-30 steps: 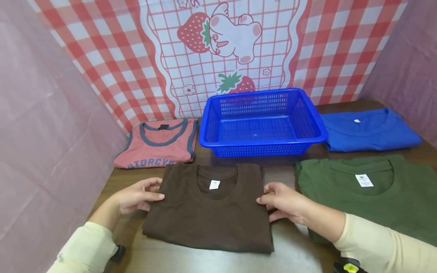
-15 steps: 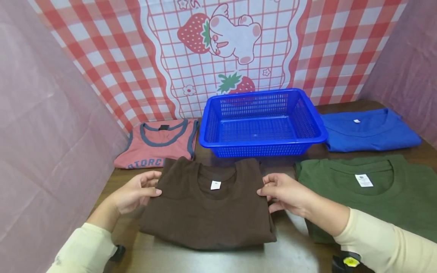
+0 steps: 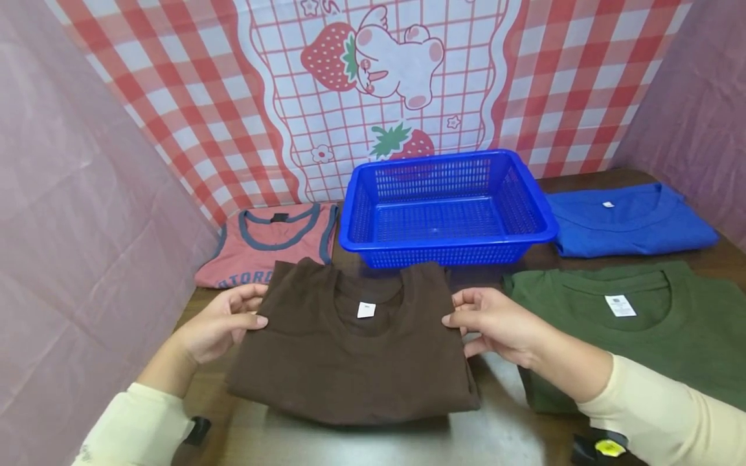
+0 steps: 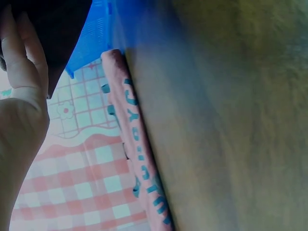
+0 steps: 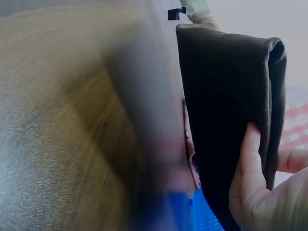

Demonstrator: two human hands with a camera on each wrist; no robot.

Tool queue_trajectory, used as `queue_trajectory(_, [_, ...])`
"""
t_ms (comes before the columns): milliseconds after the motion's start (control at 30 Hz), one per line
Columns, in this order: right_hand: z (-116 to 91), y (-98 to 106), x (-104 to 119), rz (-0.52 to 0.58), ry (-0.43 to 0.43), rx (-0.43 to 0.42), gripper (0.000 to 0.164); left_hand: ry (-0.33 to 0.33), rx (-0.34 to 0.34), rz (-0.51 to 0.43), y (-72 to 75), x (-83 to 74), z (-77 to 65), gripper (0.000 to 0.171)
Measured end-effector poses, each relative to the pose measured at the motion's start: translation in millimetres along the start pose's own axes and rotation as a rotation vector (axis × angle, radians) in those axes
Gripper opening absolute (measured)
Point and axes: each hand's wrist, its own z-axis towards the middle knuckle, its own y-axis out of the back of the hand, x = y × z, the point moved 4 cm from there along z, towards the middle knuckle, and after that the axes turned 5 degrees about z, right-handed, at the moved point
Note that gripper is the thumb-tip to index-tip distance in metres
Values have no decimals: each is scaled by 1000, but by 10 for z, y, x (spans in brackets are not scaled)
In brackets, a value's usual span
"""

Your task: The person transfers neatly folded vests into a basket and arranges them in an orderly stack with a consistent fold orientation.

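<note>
Fingers (image 3: 254,321) of left hand (image 3: 212,327) and right hand (image 3: 504,329) pinch the folded brown T-shirt (image 3: 350,369) at its sides; unsupported lower layers could sag loose.

Brown shirt (image 3: 355,372), between the fingers of the left hand (image 3: 214,327) and right hand (image 3: 501,327): matt cloth, soft, lightly creased. Basket (image 3: 449,244), beyond the fingers: smooth glossy plastic, walls perforated. Pink shirt (image 3: 250,259), beyond the left fingers: matt cloth, printed lettering. Green shirt (image 3: 635,340), right of the right fingers: matt cloth. Tabletop (image 3: 507,430), beneath the fingers: wood grain, glossy sheen. Backdrop (image 3: 571,97), farthest beyond the fingers: printed cloth.
</note>
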Motion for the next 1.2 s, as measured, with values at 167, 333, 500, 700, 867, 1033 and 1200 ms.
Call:
queue_trajectory(167, [-63,-19,72,22,19,37,27,-39,2,13,2,-110,-16,33])
queue_trajectory(333, [-125,-36,153,29,40,56,27,-81,23,-8,-15,-215,-17,34])
queue_trajectory(500, [-183,-50,238,30,66,63,28,-106,77,-66,-63,-323,-13,36])
queue_trajectory(700, [-240,-50,316,47,94,18,27,-153,103,-58,-104,-454,-25,38])
queue_trajectory(867, [-282,-47,385,59,114,18,25,-220,148,-107,-144,-547,-25,38])
queue_trajectory(1033, [-328,-18,463,72,130,26,26,-244,108,-152,-183,-615,-29,38])
queue_trajectory(1200, [-373,22,548,107,157,6,23,-225,17,-216,-232,-666,-22,37])
